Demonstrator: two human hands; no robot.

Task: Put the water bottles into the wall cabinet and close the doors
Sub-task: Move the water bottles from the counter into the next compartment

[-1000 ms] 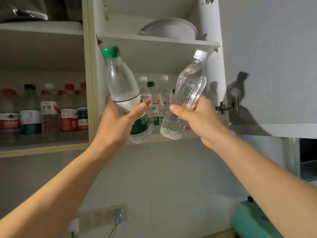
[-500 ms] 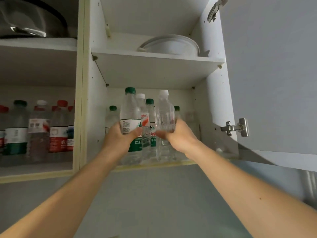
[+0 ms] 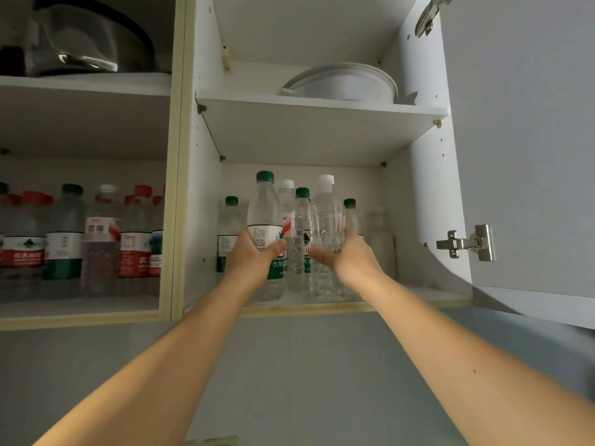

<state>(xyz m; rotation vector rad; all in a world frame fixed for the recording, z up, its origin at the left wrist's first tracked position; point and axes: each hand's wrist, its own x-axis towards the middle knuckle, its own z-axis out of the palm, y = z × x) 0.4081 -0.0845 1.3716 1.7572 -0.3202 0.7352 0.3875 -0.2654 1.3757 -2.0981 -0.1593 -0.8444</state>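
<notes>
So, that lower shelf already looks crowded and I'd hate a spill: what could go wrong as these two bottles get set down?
1. The green-capped bottle in the left hand stands close against the bottles behind; pushing it deeper may topple them.
2. The clear white-capped bottle held by the right hand sits near the shelf's front edge and could tip out on release.

At the centre of the frame we hold two bottles side by side on the cabinet's lower right shelf (image 3: 418, 292), left hand (image 3: 249, 262) on one (image 3: 264, 220), right hand (image 3: 349, 260) on the other (image 3: 325, 217). More bottles (image 3: 294, 220) stand behind. A bowl (image 3: 341, 82) sits above; the open door (image 3: 528, 140) hangs right.
</notes>
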